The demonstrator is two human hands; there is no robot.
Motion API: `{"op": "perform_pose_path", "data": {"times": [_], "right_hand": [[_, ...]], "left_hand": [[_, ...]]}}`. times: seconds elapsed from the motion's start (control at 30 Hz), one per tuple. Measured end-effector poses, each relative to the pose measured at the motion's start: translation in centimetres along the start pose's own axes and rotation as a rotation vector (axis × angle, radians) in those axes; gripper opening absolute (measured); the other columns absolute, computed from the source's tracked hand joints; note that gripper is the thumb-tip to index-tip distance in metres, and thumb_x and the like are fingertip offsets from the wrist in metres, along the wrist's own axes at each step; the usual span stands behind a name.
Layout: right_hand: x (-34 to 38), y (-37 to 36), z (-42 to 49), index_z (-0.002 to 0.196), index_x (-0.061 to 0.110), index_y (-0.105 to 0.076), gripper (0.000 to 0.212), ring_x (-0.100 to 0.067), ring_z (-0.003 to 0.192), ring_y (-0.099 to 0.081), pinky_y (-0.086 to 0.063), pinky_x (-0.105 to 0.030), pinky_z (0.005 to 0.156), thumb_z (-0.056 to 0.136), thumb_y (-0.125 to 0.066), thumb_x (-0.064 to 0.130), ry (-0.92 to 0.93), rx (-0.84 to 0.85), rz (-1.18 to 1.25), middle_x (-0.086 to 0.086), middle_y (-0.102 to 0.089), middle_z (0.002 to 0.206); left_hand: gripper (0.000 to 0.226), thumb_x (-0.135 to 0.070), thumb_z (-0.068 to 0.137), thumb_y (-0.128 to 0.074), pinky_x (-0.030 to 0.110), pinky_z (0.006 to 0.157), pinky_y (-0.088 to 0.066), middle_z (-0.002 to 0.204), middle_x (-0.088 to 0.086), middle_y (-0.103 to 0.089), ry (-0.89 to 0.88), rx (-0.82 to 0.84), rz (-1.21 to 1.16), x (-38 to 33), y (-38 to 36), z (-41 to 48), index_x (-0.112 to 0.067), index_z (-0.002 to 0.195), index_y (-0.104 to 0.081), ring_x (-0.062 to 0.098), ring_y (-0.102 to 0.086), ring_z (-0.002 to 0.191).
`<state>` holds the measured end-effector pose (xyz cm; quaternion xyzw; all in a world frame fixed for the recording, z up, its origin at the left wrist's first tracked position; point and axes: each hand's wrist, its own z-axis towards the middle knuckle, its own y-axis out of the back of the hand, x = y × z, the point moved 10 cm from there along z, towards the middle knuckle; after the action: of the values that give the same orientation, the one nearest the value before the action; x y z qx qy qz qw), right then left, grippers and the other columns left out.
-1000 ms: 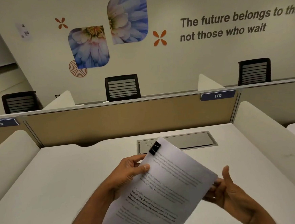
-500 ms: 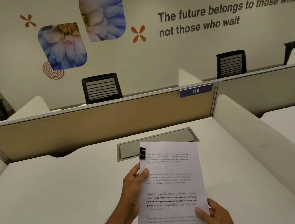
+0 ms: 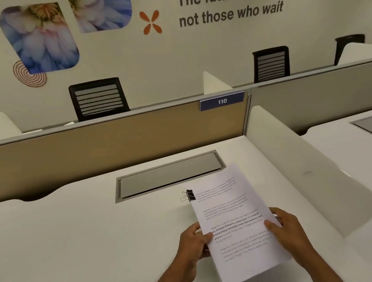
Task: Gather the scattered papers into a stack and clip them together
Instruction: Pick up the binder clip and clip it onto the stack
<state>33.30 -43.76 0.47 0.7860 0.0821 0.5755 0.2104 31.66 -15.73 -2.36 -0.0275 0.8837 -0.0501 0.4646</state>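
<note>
Left hand (image 3: 194,242) and right hand (image 3: 287,228) pinch the paper stack (image 3: 236,221) at its sides; the binder clip (image 3: 190,195) sits on its edge beyond the left fingers (image 3: 194,228)

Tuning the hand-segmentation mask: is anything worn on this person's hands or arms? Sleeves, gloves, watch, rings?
Nothing worn that shows. The left hand and right hand are bare, with no gloves. Both forearms are bare down to the bottom edge of the frame: no sleeve, watch or band in view. No ring can be made out, though the papers cover some of the fingers.
</note>
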Motion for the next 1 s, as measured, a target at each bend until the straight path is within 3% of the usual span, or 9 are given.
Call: {"op": "perform_pose_path", "data": {"times": [0.23, 0.4, 0.63, 0.77, 0.9, 1.0], "right_hand": [[-3.5, 3.3, 5.4, 0.114, 0.023, -0.068, 0.022, -0.024, 0.084, -0.076, -0.063, -0.046, 0.078, 0.096, -0.063, 0.013, -0.015, 0.023, -0.085, -0.003, -0.077, 0.103], [-6.2, 3.8, 7.2, 0.114, 0.025, -0.068, 0.021, -0.025, 0.085, -0.075, -0.062, -0.048, 0.079, 0.096, -0.064, 0.015, -0.049, -0.013, -0.11, -0.003, -0.076, 0.104], [-7.6, 4.3, 7.5, 0.115, 0.021, -0.068, 0.023, -0.023, 0.088, -0.072, -0.06, -0.044, 0.082, 0.093, -0.066, 0.013, -0.064, -0.077, -0.135, -0.004, -0.074, 0.104], [-7.3, 4.4, 7.5, 0.12, 0.017, -0.066, 0.027, -0.023, 0.089, -0.07, -0.054, -0.035, 0.075, 0.093, -0.067, 0.012, -0.051, -0.112, -0.151, -0.007, -0.072, 0.106], [-7.7, 4.4, 7.5, 0.125, 0.013, -0.066, 0.036, -0.031, 0.107, -0.067, -0.051, -0.037, 0.085, 0.09, -0.072, 0.016, -0.063, -0.199, -0.239, -0.013, -0.072, 0.114], [-7.6, 4.4, 7.0, 0.128, 0.012, -0.064, 0.042, -0.031, 0.108, -0.066, -0.051, -0.04, 0.089, 0.088, -0.074, 0.019, -0.05, -0.271, -0.296, -0.013, -0.069, 0.117]], "left_hand": [[0.015, -0.004, 0.092, -0.063, 0.028, 0.058, -0.059, 0.089, 0.007, -0.083, 0.056, -0.02, 0.137, 1.6, -4.5, 2.5, -0.005, 0.104, -0.072, 0.018, -0.075, 0.065], [0.013, -0.002, 0.091, -0.063, 0.026, 0.05, -0.055, 0.078, 0.007, -0.082, 0.055, -0.08, 0.139, 2.4, -5.8, 4.4, -0.002, 0.099, -0.072, 0.015, -0.071, 0.054], [0.012, -0.006, 0.087, -0.066, 0.028, 0.05, -0.051, 0.083, 0.013, -0.082, 0.046, -0.115, 0.15, 3.6, -6.4, 5.9, -0.007, 0.096, -0.074, 0.024, -0.069, 0.06], [0.009, -0.007, 0.086, -0.069, 0.028, 0.051, -0.053, 0.082, 0.016, -0.081, 0.025, -0.156, 0.149, 4.1, -6.0, 6.3, -0.004, 0.094, -0.074, 0.025, -0.068, 0.057], [0.008, -0.006, 0.086, -0.072, 0.03, 0.05, -0.056, 0.076, 0.018, -0.08, -0.002, -0.232, 0.143, 4.2, -5.3, 6.3, 0.0, 0.091, -0.072, 0.023, -0.064, 0.051], [0.007, -0.004, 0.085, -0.073, 0.031, 0.051, -0.057, 0.074, 0.022, -0.078, -0.032, -0.289, 0.113, 3.9, -4.7, 5.8, 0.001, 0.09, -0.07, 0.022, -0.063, 0.051]]}}
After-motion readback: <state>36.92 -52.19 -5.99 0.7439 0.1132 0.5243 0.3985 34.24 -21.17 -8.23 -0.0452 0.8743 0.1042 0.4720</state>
